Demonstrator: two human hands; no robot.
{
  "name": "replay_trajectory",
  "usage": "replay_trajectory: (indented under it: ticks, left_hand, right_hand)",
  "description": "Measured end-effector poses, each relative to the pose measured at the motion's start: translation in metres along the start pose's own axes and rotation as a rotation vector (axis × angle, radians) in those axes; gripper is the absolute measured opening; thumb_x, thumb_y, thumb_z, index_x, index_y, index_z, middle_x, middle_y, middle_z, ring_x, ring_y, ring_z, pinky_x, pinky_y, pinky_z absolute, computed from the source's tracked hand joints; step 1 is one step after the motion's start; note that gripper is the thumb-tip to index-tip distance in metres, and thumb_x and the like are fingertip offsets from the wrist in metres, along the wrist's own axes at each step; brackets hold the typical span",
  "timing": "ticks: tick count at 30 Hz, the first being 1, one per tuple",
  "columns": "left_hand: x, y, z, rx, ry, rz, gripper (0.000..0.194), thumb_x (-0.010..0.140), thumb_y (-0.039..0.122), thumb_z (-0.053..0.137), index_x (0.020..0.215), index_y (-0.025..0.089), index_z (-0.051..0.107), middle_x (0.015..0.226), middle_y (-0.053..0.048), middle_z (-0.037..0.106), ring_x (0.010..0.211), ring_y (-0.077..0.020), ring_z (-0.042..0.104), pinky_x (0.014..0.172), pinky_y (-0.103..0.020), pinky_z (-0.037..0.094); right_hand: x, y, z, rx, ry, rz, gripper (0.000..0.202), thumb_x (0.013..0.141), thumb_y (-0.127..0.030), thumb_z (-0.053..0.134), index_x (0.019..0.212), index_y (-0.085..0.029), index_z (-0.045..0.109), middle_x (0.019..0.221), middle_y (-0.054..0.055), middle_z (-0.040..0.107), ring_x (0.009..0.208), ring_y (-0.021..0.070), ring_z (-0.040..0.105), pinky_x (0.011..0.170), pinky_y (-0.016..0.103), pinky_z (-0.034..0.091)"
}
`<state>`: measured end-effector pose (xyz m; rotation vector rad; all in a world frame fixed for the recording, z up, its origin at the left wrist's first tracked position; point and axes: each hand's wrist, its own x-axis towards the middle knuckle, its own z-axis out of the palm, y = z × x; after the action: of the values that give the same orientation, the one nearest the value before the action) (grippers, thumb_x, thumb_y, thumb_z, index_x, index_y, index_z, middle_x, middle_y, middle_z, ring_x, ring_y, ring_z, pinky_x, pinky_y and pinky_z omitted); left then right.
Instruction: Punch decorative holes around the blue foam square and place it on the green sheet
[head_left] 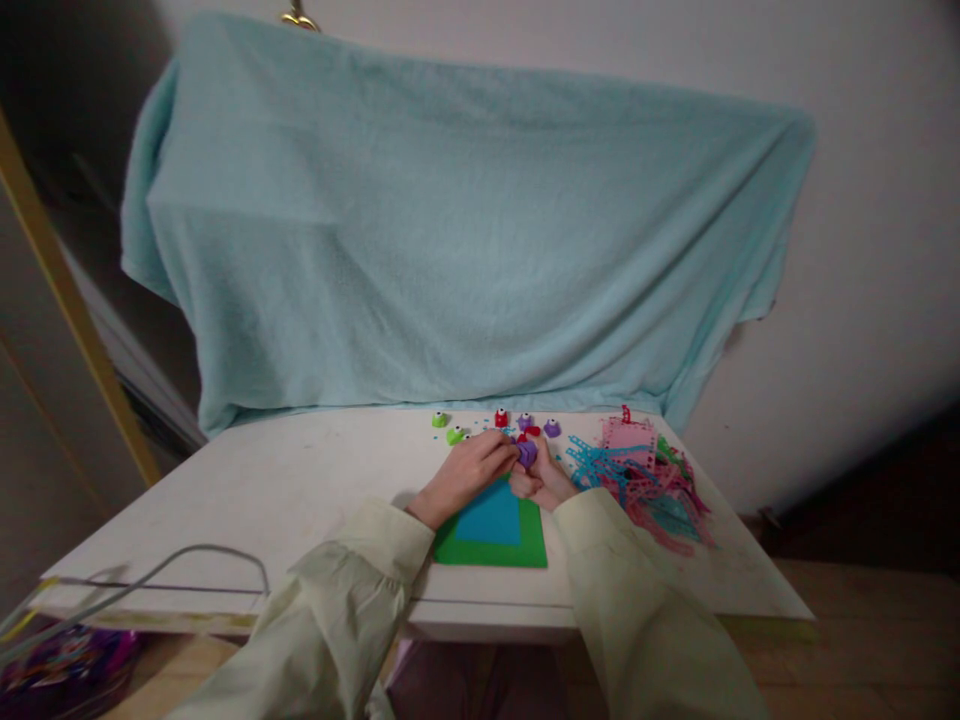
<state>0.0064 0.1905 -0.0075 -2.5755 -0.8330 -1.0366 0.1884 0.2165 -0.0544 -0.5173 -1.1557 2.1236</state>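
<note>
A small purple piece (pixel 526 454) is held between my two hands above the far part of a green sheet (pixel 491 555). My left hand (pixel 474 470) pinches it from the left with closed fingers, and my right hand (pixel 544 482) grips it from the right. A smaller blue sheet (pixel 487 520) lies on the green one, below my hands. Just beyond the hands stand small pieces with eyes: green (pixel 439 420), red (pixel 501 418) and purple (pixel 552 428). Another red piece is partly hidden behind my fingers.
Pink, blue, green and red perforated strips (pixel 652 485) lie heaped on the white table's (pixel 292 500) right side. A light blue cloth (pixel 480 230) hangs behind the table. A grey cable (pixel 202 548) curves over the front left corner.
</note>
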Motion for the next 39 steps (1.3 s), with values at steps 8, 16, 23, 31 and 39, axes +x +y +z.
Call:
replay_trajectory:
  ticks: [8, 16, 23, 31, 39]
  left_hand:
    - [0.0, 0.001, 0.001, -0.171, 0.117, -0.227, 0.015, 0.094, 0.027, 0.05, 0.103, 0.019, 0.059, 0.095, -0.005, 0.055, 0.087, -0.0156, 0.057, 0.073, -0.027, 0.048]
    - [-0.007, -0.017, 0.012, -0.196, 0.339, -0.644, 0.041, 0.094, 0.025, 0.048, 0.135, 0.021, 0.042, 0.108, -0.008, 0.052, 0.079, -0.0148, 0.055, 0.072, -0.029, 0.047]
    - [-0.004, -0.009, 0.013, -0.407, -0.126, -0.299, 0.041, 0.08, 0.049, 0.066, 0.106, 0.019, 0.056, 0.096, -0.005, 0.059, 0.088, -0.02, 0.054, 0.08, -0.032, 0.041]
    - [-0.018, -0.022, 0.027, -0.287, -0.378, -0.239, 0.058, 0.057, 0.069, 0.074, 0.084, 0.019, 0.061, 0.088, -0.005, 0.059, 0.093, -0.0255, 0.05, 0.087, -0.037, 0.03]
    - [-0.014, -0.024, 0.027, -0.45, -0.418, -0.244, 0.05, 0.06, 0.064, 0.075, 0.078, 0.018, 0.064, 0.081, -0.002, 0.062, 0.086, -0.0205, 0.054, 0.082, -0.031, 0.034]
  right_hand:
    - [-0.002, -0.01, 0.012, 0.018, 0.021, -0.061, 0.063, 0.089, -0.072, 0.021, 0.064, -0.021, 0.047, 0.034, -0.011, 0.02, 0.032, 0.0083, 0.012, 0.037, 0.023, 0.018]
    - [-0.01, -0.029, 0.014, 0.143, 0.246, -0.242, 0.052, 0.091, -0.064, 0.028, 0.063, -0.023, 0.04, 0.038, -0.01, 0.018, 0.039, 0.0102, 0.008, 0.038, 0.023, 0.018]
    - [-0.013, -0.029, 0.006, 0.233, 0.264, -0.354, 0.047, 0.093, -0.057, 0.029, 0.066, -0.022, 0.043, 0.041, -0.01, 0.017, 0.041, 0.0112, 0.007, 0.038, 0.023, 0.019]
    - [-0.013, -0.03, 0.004, 0.222, 0.286, -0.345, 0.046, 0.092, -0.058, 0.031, 0.066, -0.022, 0.044, 0.042, -0.01, 0.016, 0.04, 0.0108, 0.008, 0.038, 0.023, 0.02]
    - [-0.013, -0.032, 0.009, 0.192, 0.33, -0.339, 0.047, 0.09, -0.062, 0.038, 0.068, -0.021, 0.047, 0.041, -0.011, 0.018, 0.038, 0.0094, 0.01, 0.037, 0.023, 0.017]
